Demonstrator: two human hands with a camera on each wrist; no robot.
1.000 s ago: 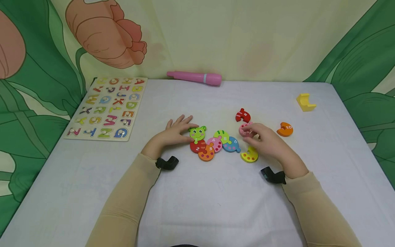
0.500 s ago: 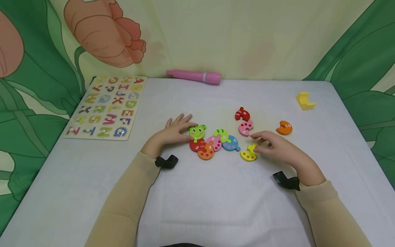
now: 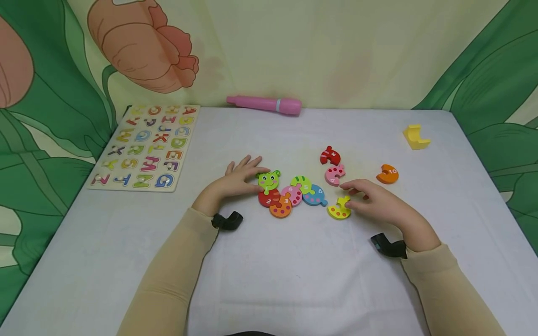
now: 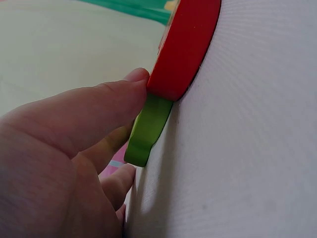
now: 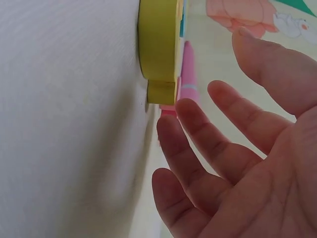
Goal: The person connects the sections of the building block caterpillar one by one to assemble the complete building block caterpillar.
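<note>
A number puzzle caterpillar lies on the white cloth. My left hand [image 3: 235, 181] holds its green head piece [image 3: 269, 181] between thumb and index finger; the other fingers spread away. In the left wrist view the thumb touches where the green head piece [image 4: 148, 124] meets the red piece [image 4: 185, 49]. Joined to the head are red 2 [image 3: 267, 198], orange 3 [image 3: 280, 208], pink 4 [image 3: 292, 195], green 5 [image 3: 300, 184] and blue 6 [image 3: 314, 195]. My right hand [image 3: 378, 201] is relaxed and holds nothing, beside the loose yellow piece [image 3: 338, 210].
A pink piece [image 3: 334, 175] and red 8 [image 3: 330, 155] lie behind the yellow one; orange 10 [image 3: 387, 174] is to their right. A letter board [image 3: 145, 148] lies left, a pink pen-like stick [image 3: 265, 104] at the back, a yellow block [image 3: 415, 137] back right.
My right hand has let go of the pink piece, which stays beside red 8. It has drawn back to the right, near the yellow piece. My left hand stays put.
</note>
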